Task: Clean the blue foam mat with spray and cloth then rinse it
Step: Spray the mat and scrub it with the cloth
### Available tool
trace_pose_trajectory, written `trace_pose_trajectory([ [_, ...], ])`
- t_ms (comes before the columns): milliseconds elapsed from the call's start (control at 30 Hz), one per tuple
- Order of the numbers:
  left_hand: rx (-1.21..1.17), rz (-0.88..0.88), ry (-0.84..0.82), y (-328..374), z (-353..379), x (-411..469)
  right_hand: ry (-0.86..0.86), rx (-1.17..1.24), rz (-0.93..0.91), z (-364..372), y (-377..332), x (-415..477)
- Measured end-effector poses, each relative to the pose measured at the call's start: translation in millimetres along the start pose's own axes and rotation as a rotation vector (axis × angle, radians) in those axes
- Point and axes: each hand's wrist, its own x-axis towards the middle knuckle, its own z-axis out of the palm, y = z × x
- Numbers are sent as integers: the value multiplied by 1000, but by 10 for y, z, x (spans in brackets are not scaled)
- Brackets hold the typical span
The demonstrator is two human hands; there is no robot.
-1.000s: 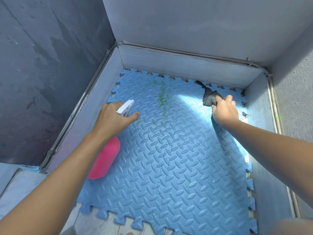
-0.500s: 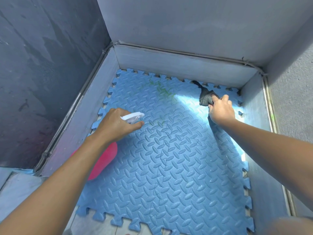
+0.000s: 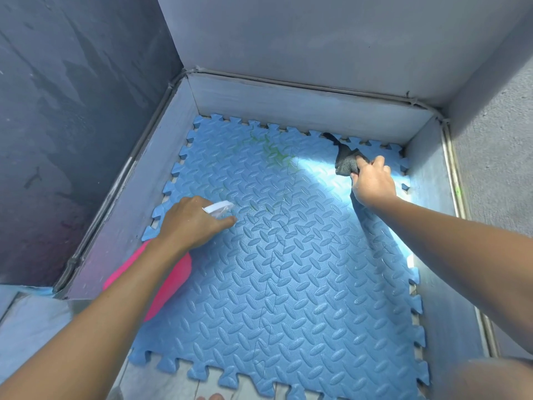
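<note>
Blue foam mat [image 3: 288,284] lies flat inside a grey walled bay [image 3: 288,111], with green smears [image 3: 272,151] near its far edge. The left hand [image 3: 193,223] grips a pink spray bottle [image 3: 173,278]; the right hand [image 3: 373,183] clutches a dark cloth [image 3: 346,163]. Spraying seems in hand; wiping those smears likely follows.

i see a light blue mat [image 3: 291,278], embossed all over with raised lozenge treads. a green smear [image 3: 274,153] streaks the mat's far side. at its left edge the spray bottle [image 3: 175,281] is hot pink, its nozzle [image 3: 218,206] white. the cloth [image 3: 346,165] at its far right corner is dark grey.
</note>
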Motion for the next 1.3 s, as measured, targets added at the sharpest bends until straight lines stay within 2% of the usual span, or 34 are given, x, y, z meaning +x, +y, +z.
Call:
trace_pose_trajectory([
  [100,-27,50,-15,-97,-17,-30,3,-10,6,8,13,16],
  [300,-6,-149,231,-145,-191,-110,1,-26,6,-23,6,4],
  [433,-77,-114,207,-251,-226,-62,-17,13,17,-58,-64,-41],
  [500,-85,-99,196,-283,-216,-44,-16,70,-41,-71,-257,-109],
  [600,-106,-95,203,-310,-207,-28,-44,161,-272,-5,-834,-326],
  [767,-115,-117,224,-361,-231,-1,-264,209,-721,270,-1980,-1201],
  [867,-135,-117,203,-396,-234,36,-315,112,-1083,358,-2232,-1748],
  [933,-157,-109,173,-432,-230,66,-271,48,-1190,362,-2203,-1716],
  [967,-170,-108,168,-456,-229,82,-253,51,-1158,350,-2183,-1549],
  [1033,-193,-101,166,-508,-211,117,-222,101,-961,301,-2124,-1048],
  [1133,-195,-66,129,-526,-156,171,-54,106,-504,160,-1825,-125],
  [1233,-175,-35,92,-408,-177,270,-25,122,-47,13,-1423,432],
  [1300,-186,-23,108,-279,-254,375,-15,123,65,5,-1297,540],
])
